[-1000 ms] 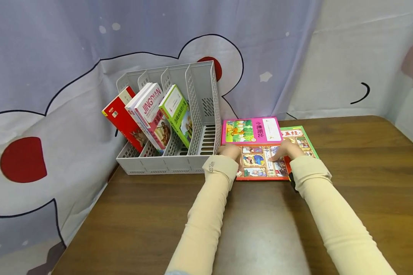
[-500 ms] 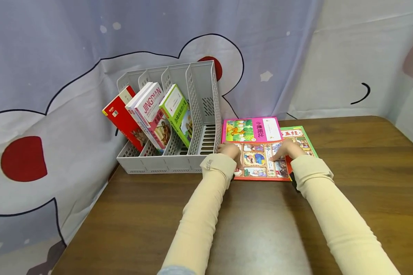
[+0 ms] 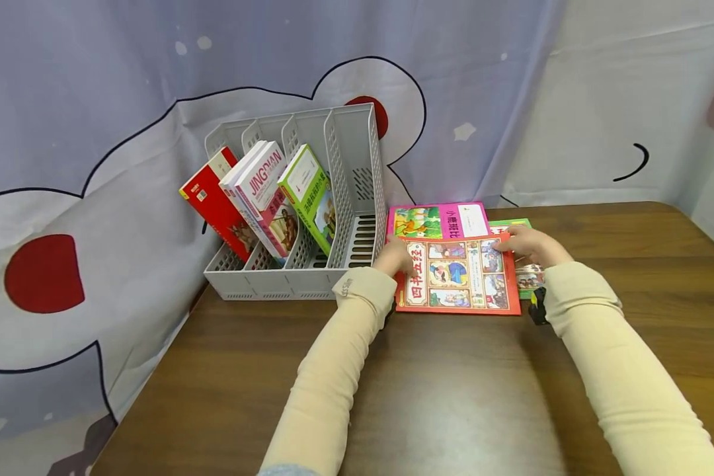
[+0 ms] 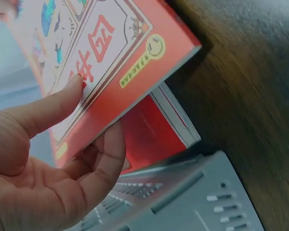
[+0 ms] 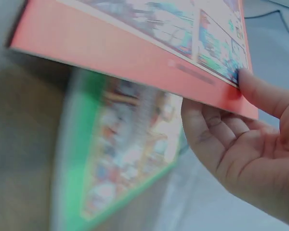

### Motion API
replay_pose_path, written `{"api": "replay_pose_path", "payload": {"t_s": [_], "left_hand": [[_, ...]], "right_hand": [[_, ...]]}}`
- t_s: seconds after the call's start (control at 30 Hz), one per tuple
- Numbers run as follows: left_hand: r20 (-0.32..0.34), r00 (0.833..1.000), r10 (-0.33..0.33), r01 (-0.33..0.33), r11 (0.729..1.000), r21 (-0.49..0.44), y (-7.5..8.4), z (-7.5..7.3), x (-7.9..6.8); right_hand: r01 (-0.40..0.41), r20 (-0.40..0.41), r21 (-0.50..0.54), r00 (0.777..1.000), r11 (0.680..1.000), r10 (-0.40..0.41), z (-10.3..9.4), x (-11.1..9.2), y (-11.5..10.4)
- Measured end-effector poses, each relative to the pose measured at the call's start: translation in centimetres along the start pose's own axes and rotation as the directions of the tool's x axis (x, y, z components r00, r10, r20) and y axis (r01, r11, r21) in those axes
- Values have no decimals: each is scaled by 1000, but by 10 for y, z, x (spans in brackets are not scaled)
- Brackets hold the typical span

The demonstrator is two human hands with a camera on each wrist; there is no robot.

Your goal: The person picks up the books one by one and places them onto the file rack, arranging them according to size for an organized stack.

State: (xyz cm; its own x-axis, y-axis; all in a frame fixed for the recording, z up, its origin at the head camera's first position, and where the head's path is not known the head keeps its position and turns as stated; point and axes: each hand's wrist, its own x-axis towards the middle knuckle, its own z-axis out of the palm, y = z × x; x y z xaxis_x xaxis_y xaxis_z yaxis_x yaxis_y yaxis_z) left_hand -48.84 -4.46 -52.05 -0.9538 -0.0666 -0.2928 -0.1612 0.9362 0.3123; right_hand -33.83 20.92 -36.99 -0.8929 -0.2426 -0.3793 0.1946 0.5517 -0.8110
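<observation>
A red picture-covered book point(image 3: 452, 274) is raised slightly over other books, its cover facing up. My left hand point(image 3: 395, 256) grips its left edge, thumb on the cover and fingers curled beneath, as the left wrist view shows. At the opposite edge, my right hand point(image 3: 532, 244) pinches the book between thumb and fingers. Below it, part of a green-bordered book point(image 3: 529, 281) shows at the right. A pink book point(image 3: 440, 221) lies behind, partly covered. In the left wrist view, another red book point(image 4: 149, 130) sits underneath, mostly hidden.
A grey divided file rack point(image 3: 285, 285) stands left of the books. In its compartments lean a red book point(image 3: 217, 205), white-and-pink books point(image 3: 268, 198) and a green book point(image 3: 311, 198). The rightmost compartment's slotted floor shows. A patterned curtain point(image 3: 262, 53) hangs behind the wooden table point(image 3: 452, 396).
Both hands have lifted the red picture-covered book off the pile. My right hand has moved right to its edge, my left hand slightly left, and the title at the book's left is now exposed.
</observation>
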Motion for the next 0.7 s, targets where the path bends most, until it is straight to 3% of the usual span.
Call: {"api": "replay_pose_path", "payload": {"t_s": [0.1, 0.13, 0.2, 0.23, 0.3, 0.37, 0.4, 0.47, 0.5, 0.57, 0.63, 0.7], "left_hand": [[14, 995, 95, -91, 976, -199, 4, -15, -22], [10, 992, 126, -118, 952, -284, 5, -20, -30], [41, 984, 171, -133, 875, -466, 7, -34, -48], [38, 981, 191, -143, 840, -524, 8, -38, -52], [24, 976, 216, -162, 798, -581, 9, -51, -64], [-18, 968, 251, -215, 789, -575, 10, -62, -72], [-24, 967, 253, -224, 803, -552, 10, -69, -77], [-46, 960, 277, -260, 815, -518, 12, -86, -96], [-75, 947, 312, -305, 801, -515, 11, -91, -99], [-81, 948, 307, -306, 819, -485, 15, -108, -127], [-101, 943, 318, -324, 805, -496, 18, -121, -156], [-123, 935, 333, -347, 784, -514, 21, -129, -178]], "right_hand": [[63, -12, -43, 998, 997, -63, -12, -12, -13], [79, -28, -69, 996, 995, -81, -15, -17, -18], [108, -62, -125, 991, 986, -117, -20, -24, -25], [125, -73, -157, 988, 980, -138, -22, -27, -28], [177, -86, -235, 976, 956, -202, -25, -33, -33], [226, -86, -328, 960, 917, -268, -25, -36, -39], [251, -78, -383, 950, 889, -302, -24, -36, -41], [301, -58, -488, 926, 819, -374, -23, -36, -45], [325, -40, -533, 913, 781, -407, -22, -36, -47], [353, -22, -579, 894, 734, -447, -21, -36, -50], [376, -12, -597, 879, 709, -476, -20, -39, -52], [388, -15, -581, 874, 716, -485, -20, -43, -52]]}}
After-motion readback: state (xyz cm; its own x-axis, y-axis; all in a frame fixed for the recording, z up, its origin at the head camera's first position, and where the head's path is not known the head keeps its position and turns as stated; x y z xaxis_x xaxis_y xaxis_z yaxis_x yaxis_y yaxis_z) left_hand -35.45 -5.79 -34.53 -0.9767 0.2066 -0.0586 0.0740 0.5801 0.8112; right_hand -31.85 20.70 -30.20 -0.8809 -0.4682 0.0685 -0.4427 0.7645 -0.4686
